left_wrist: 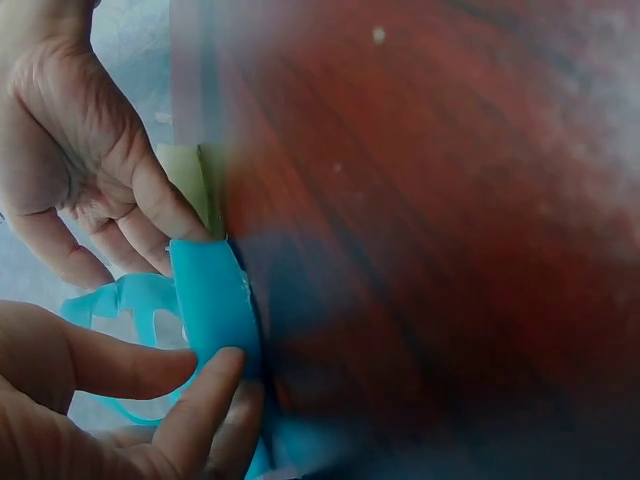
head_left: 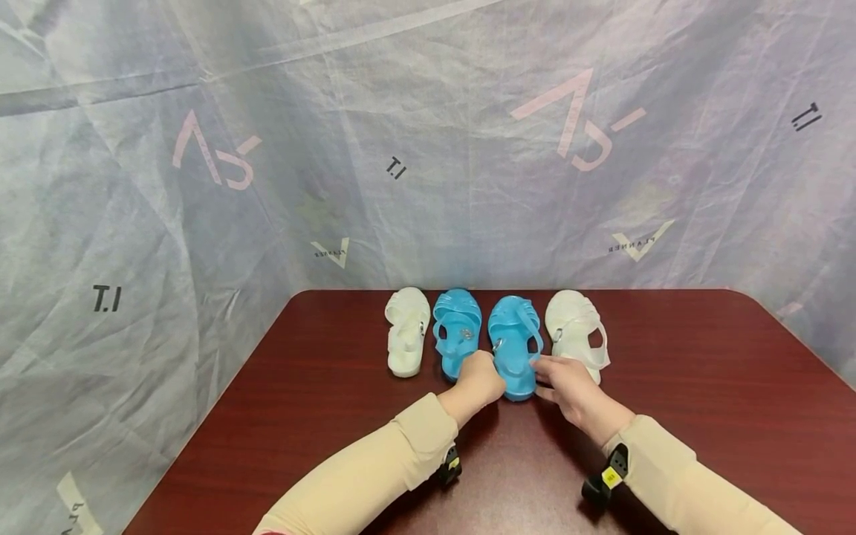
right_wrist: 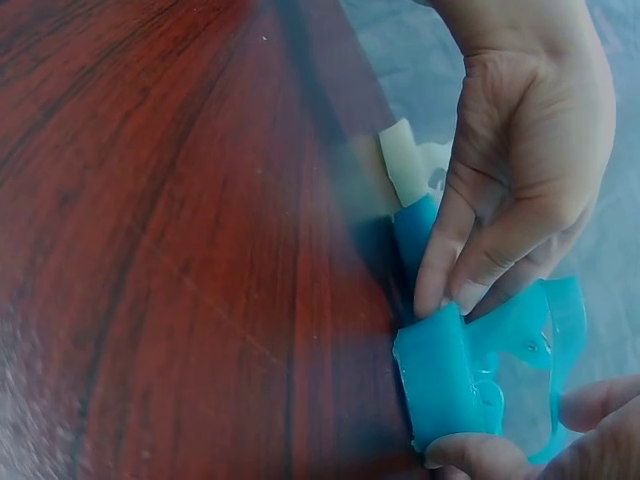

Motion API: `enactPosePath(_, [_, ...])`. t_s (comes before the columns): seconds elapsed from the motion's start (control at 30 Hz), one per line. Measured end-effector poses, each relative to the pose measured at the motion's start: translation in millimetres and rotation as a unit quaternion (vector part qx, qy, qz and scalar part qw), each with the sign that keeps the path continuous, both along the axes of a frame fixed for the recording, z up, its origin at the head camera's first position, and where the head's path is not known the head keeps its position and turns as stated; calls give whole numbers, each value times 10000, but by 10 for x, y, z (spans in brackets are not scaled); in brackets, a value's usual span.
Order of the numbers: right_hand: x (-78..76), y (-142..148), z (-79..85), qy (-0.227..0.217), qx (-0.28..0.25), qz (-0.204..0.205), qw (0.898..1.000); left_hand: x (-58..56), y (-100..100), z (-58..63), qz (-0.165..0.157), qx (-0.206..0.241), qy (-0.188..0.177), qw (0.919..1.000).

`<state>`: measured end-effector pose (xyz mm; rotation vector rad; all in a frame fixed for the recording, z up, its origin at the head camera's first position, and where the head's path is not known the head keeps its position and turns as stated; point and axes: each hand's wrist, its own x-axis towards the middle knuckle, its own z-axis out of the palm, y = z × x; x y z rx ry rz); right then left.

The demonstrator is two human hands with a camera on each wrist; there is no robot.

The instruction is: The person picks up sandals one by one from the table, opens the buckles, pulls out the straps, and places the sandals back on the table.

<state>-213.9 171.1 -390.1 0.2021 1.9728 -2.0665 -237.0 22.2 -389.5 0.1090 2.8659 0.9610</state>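
Observation:
Two blue sandals and two white sandals stand in a row, toes toward the back. Both hands are at the heel of the right blue sandal [head_left: 515, 357]. My left hand [head_left: 476, 380] holds its left side, thumb and fingertips against the heel in the left wrist view. At its right side, my right hand [head_left: 568, 386] holds the heel edge with thumb and fingers. The left blue sandal [head_left: 458, 327] is close beside the left hand, its heel partly hidden. Behind the right hand lies the right white sandal [head_left: 575, 327], partly covered.
The left white sandal [head_left: 405, 334] forms the left end of the row. All four stand near the back edge of a dark red wooden table [head_left: 301, 401]. A grey printed cloth [head_left: 428, 134] hangs right behind the table and along its sides.

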Motion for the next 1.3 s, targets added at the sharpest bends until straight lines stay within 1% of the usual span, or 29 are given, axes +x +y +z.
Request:
enactPosePath(0.2, [-35,2,4,37,-4,47,10000,-38,28,10,-65,-253,59,9996])
enactPosePath(0.37, [-44,-37,-6,-49,-13,27,10000,-57,46,6,-74,-398,41,9992])
enactPosePath(0.53, [-65,-92,0,-74,-129,-18,9999,-82,63,13,-12,-420,-51,9991])
enactPosePath(0.77, [-121,-141,20,-77,-278,-34,9996,-115,86,54,100,-683,-106,9976])
enactPosePath(0.9, [-147,-148,25,-97,-311,-98,9994,-145,102,52,198,-660,-114,9976])
enactPosePath(1.07, [-175,-139,26,-62,-421,-182,9989,-179,108,42,280,-590,32,9979])
enactPosePath(1.2, [-169,-103,25,-74,-543,-183,9983,-175,110,39,189,-536,106,9983])
enactPosePath(1.3, [-159,-82,36,-160,-694,-196,9973,-160,119,36,108,-493,86,9987])
